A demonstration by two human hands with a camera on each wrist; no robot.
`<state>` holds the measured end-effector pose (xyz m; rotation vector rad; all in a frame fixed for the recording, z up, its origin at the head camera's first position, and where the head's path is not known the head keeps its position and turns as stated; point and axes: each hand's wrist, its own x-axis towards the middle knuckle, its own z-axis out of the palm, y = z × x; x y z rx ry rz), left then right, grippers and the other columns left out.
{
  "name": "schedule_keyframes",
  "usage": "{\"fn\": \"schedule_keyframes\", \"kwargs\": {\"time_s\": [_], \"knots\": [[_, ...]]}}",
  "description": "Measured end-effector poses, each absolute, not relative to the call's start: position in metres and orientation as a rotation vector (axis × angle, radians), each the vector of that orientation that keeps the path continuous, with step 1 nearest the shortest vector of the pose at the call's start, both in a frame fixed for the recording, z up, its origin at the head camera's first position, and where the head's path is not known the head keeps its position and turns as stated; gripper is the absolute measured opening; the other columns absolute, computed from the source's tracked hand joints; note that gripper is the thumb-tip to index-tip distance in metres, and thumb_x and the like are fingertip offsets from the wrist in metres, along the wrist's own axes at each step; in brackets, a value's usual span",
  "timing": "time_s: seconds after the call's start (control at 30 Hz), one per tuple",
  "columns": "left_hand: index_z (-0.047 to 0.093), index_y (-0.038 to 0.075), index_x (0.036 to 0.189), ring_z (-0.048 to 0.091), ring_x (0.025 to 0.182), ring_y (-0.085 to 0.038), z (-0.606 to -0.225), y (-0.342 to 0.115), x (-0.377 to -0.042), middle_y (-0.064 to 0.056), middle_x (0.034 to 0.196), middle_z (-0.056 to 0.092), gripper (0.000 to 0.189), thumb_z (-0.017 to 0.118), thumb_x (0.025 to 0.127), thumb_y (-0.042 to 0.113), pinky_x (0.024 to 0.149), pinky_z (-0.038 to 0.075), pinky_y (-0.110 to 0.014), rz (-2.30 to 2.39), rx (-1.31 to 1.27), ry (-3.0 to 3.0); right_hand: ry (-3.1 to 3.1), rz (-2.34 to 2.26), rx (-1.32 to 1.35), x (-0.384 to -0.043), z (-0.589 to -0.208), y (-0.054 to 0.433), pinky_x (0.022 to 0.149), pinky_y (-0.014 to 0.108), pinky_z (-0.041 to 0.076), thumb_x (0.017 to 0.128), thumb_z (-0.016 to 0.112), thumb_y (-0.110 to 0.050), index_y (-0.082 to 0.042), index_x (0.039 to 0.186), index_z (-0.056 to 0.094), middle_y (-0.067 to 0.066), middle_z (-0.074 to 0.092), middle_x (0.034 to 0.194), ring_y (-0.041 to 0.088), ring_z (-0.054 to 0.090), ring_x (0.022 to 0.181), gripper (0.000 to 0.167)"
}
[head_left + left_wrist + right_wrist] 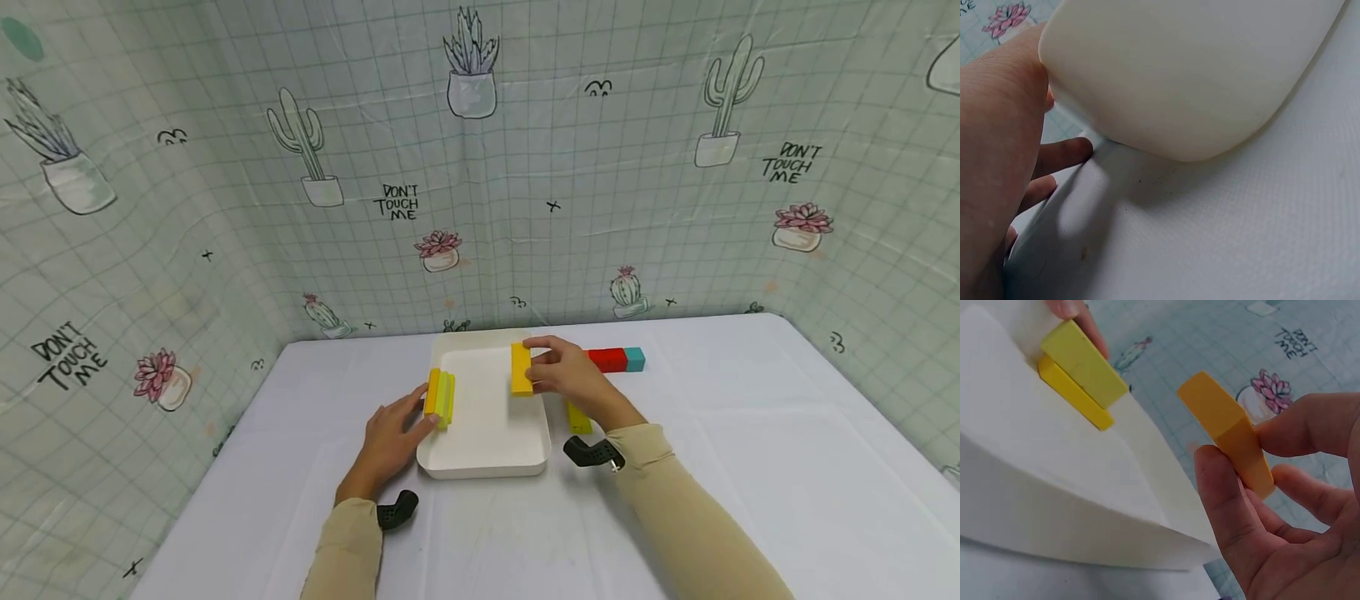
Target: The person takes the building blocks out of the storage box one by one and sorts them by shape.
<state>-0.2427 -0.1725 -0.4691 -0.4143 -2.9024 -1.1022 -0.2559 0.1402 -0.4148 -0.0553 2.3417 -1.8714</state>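
Observation:
My right hand (573, 373) pinches an orange-yellow block (521, 370) between thumb and fingers, held over the right side of a white tray (487, 462). In the right wrist view, that block (1222, 425) stands tilted above the tray wall. At the tray's left side, my left hand (392, 433) holds a small row of yellow blocks (441, 398), thumb at the near end and fingers at the far end. Light yellow-green and deeper yellow blocks (1085, 365) lie against each other there. The left wrist view shows the tray's outer corner (1179, 137); the blocks are hidden in it.
Right of the tray, a red block (609, 360) and a teal block (635, 359) lie end to end. Another yellow block (578, 418) lies under the right wrist, partly covered. A patterned cloth backdrop (517, 167) rises behind the white table (750, 417).

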Motion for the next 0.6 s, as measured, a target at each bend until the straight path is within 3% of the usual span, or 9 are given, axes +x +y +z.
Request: {"fn": "schedule_keyframes", "kwargs": {"time_s": [0.23,0.6], "knots": [[0.037,0.024,0.157,0.030,0.147,-0.031,-0.470,-0.174,-0.242,-0.006,0.155,0.044,0.065,0.057,0.099,0.046,0.120,0.003,-0.058,-1.113,-0.412,-2.903,2.341,-1.892,-0.023,-0.254,-0.415,0.162,0.090,0.037,0.057,0.092,0.070,-0.009,-0.015,0.142,0.053,0.018,0.056,0.123,0.032,0.061,0.105,0.053],[0.036,0.027,0.157,0.030,0.147,-0.030,-0.469,-0.172,-0.242,-0.005,0.154,0.046,0.064,0.056,0.100,0.046,0.120,0.004,-0.057,-1.107,-0.413,-2.919,2.358,-1.932,-0.058,-0.247,-0.416,0.195,0.088,0.037,0.057,0.092,0.066,-0.002,-0.007,0.145,0.049,0.018,0.054,0.117,0.031,0.057,0.101,0.056]]}}
